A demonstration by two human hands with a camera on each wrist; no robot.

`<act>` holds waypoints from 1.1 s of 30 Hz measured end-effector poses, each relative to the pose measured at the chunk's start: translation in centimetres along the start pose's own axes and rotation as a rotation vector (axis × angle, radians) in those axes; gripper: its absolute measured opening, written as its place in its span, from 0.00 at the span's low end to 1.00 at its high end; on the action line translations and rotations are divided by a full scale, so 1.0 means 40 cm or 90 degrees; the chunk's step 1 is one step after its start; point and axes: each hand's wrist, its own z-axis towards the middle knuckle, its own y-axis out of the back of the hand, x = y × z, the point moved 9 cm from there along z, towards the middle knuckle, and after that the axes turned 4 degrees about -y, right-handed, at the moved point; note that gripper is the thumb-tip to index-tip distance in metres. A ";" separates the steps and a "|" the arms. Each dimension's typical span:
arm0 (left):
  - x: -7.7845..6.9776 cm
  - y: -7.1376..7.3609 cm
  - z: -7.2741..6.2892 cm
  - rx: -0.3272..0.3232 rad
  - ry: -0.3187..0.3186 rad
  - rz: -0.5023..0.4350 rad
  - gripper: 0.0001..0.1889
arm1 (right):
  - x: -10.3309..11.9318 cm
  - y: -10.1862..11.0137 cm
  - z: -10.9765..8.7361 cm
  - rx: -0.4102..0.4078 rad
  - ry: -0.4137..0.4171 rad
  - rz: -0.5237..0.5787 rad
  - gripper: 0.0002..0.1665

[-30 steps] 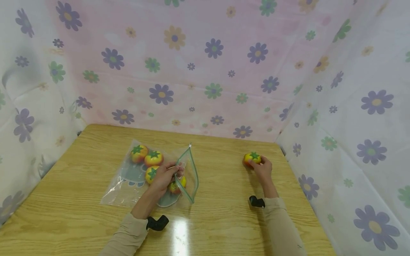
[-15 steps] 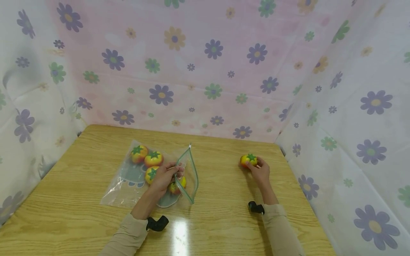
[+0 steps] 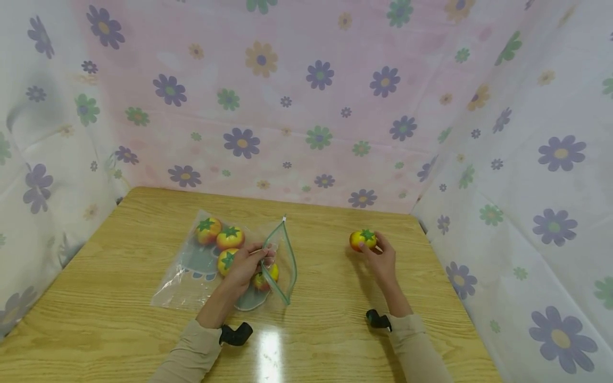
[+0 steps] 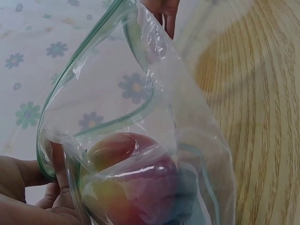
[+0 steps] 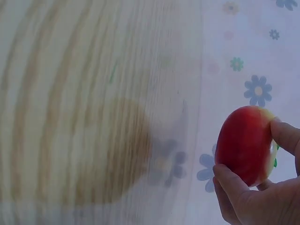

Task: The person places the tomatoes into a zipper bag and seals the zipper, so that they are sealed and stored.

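Note:
My left hand (image 3: 246, 266) pinches the green-edged mouth of a clear zip bag (image 3: 179, 290), which gapes toward the right. Inside it are several toy tomatoes (image 3: 230, 238), yellow and red with green leaf tops. One tomato (image 4: 131, 178) sits just inside the opening, behind the plastic in the left wrist view. Over the right part of the table, my right hand (image 3: 381, 261) grips another tomato (image 3: 362, 240) between thumb and fingers. Its red underside shows in the right wrist view, above a shadow on the wood.
The wooden table (image 3: 325, 330) carries the bag on its left half. Flower-patterned cloth (image 3: 297, 96) walls it in at the back and both sides. A black wrist mount (image 3: 235, 334) sits at the left cuff, another black mount (image 3: 378, 319) at the right cuff.
My right hand has carried its tomato a short way left, toward the bag. The left hand and the bag have stayed in place.

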 end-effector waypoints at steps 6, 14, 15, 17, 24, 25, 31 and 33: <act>0.003 0.003 0.003 -0.003 0.002 0.003 0.16 | 0.020 -0.029 -0.021 0.025 0.017 -0.007 0.37; -0.001 0.005 0.006 -0.002 -0.005 0.008 0.16 | 0.055 -0.063 -0.045 0.070 0.057 -0.018 0.36; -0.002 0.004 0.006 0.000 -0.006 0.008 0.16 | 0.062 -0.067 -0.048 0.076 0.066 -0.015 0.35; -0.003 0.002 0.006 0.002 -0.008 0.007 0.16 | 0.072 -0.079 -0.055 0.089 0.082 -0.006 0.34; -0.004 -0.002 0.002 0.009 -0.009 0.005 0.16 | 0.081 -0.127 -0.088 0.163 0.111 0.011 0.37; -0.003 -0.003 0.001 0.010 -0.007 0.004 0.16 | 0.080 -0.134 -0.094 0.177 0.113 0.017 0.37; -0.001 -0.001 0.000 0.000 -0.004 0.005 0.16 | 0.091 -0.171 -0.123 0.257 0.130 0.049 0.37; -0.003 -0.001 0.001 -0.005 -0.005 0.008 0.16 | 0.097 -0.181 -0.132 0.282 0.136 0.055 0.37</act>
